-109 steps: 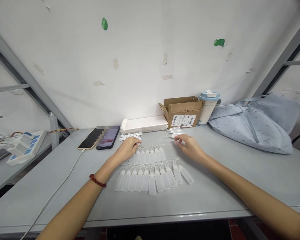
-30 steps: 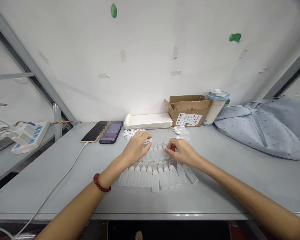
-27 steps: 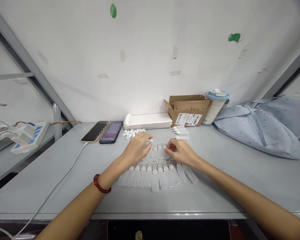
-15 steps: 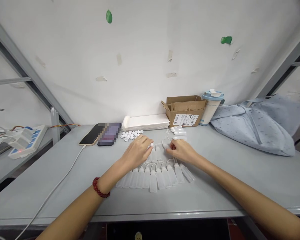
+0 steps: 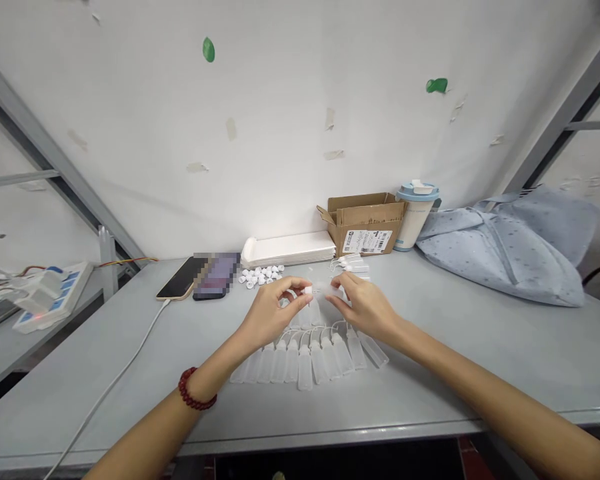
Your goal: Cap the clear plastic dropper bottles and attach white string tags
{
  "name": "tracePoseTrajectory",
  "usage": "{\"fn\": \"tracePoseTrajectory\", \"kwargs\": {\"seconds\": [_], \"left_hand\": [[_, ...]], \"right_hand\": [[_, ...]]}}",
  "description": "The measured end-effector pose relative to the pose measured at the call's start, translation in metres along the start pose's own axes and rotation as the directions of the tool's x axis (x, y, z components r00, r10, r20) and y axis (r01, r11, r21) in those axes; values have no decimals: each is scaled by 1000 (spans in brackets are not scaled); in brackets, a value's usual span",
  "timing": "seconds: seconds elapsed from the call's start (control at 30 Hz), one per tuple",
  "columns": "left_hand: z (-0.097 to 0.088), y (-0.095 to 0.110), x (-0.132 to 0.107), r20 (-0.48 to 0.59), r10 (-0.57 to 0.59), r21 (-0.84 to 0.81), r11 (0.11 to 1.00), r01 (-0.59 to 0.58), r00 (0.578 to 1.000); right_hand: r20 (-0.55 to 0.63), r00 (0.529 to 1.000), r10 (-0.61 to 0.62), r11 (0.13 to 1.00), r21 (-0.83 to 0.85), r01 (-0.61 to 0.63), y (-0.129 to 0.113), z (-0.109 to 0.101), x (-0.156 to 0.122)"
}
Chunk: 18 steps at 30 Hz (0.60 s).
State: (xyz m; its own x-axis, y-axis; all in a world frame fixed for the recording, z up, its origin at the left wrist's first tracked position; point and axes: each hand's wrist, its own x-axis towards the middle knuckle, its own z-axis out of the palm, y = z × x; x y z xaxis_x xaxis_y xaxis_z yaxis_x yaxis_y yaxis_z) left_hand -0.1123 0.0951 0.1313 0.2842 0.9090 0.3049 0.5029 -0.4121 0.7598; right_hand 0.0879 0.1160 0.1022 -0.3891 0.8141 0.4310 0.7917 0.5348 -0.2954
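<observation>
My left hand (image 5: 273,308) pinches a small white cap (image 5: 309,291) between thumb and fingertips. Opposite it, my right hand (image 5: 364,305) has thumb and fingers closed around a small translucent squeeze bottle (image 5: 334,291), lying sideways with its thin tip towards the cap. Whether tip and cap touch is too small to tell. Below both hands, a fanned row of similar bottles (image 5: 305,370) with white curved strips at their tops lies on the table. More bottles lie partly hidden behind my left hand. A heap of loose white caps (image 5: 261,275) sits beyond that hand.
Further bottles (image 5: 360,268) lie before an open cardboard box (image 5: 365,227). Left of the box is a stack of white sheets or packets (image 5: 290,248). A lidded cup (image 5: 414,223) and pale blue cloth (image 5: 505,253) stand right. Two phones (image 5: 176,280), one cabled, lie left.
My right hand has lifted the bottle and turned it towards the left hand. The cap in my left hand has been brought round to face it. The camera view has shifted slightly.
</observation>
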Motion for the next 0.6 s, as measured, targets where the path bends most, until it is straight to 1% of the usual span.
{"fn": "tracePoseTrajectory", "kwargs": {"seconds": [0.17,0.3,0.37,0.43,0.6], "left_hand": [[2,-1,-2,10,68,3,998,-68,998],[4,-6,0,-40,90,56,995,-88,995],[4,-7,1,-38,77,75,994,-74,996],[3,-7,2,-8,47,66,997,-46,999],[1,-4,1,80,-72,-24,997,74,994]], "right_hand": [[9,994,-106,993,-49,106,-5,2,-5],[9,992,-127,991,-49,127,-7,2,-7],[2,993,-120,992,-48,120,-8,1,-7],[-5,993,-116,992,-44,115,-9,1,-8],[-9,990,-138,990,-20,137,-11,0,-9]]}}
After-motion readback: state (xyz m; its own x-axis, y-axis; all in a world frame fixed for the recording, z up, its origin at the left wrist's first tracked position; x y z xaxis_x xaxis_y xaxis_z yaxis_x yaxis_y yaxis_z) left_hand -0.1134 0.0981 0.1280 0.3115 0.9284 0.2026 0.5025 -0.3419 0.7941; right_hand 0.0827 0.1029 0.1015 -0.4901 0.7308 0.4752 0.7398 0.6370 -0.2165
